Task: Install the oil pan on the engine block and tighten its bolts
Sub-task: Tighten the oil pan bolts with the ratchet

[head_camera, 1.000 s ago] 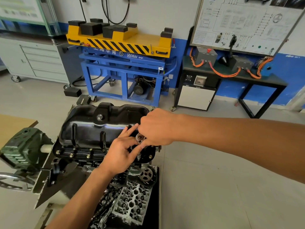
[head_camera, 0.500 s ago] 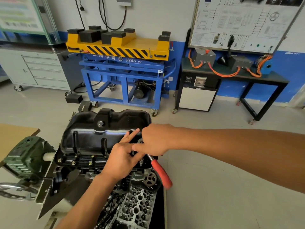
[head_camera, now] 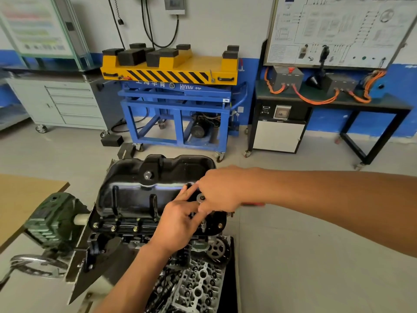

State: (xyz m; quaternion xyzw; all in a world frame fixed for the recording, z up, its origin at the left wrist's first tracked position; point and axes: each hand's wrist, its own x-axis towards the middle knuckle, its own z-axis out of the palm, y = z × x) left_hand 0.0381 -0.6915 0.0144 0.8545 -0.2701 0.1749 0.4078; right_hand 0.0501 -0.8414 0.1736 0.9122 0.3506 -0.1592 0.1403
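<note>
While the right hand [head_camera: 222, 190] grips the ratchet [head_camera: 200, 197] and the left hand [head_camera: 178, 220] pinches its shaft [head_camera: 203, 225], any tilt could slip it off the pan [head_camera: 135, 195] bolt

This looks like an automotive training workshop: a yellow-and-blue lift table [head_camera: 171, 73] with hazard stripes, a wiring-diagram board [head_camera: 334, 30] (print too blurred to read) above orange cables [head_camera: 316, 100], a wheeled drawer cabinet [head_camera: 67, 105], and an engine block [head_camera: 126, 236] on a stand.
</note>
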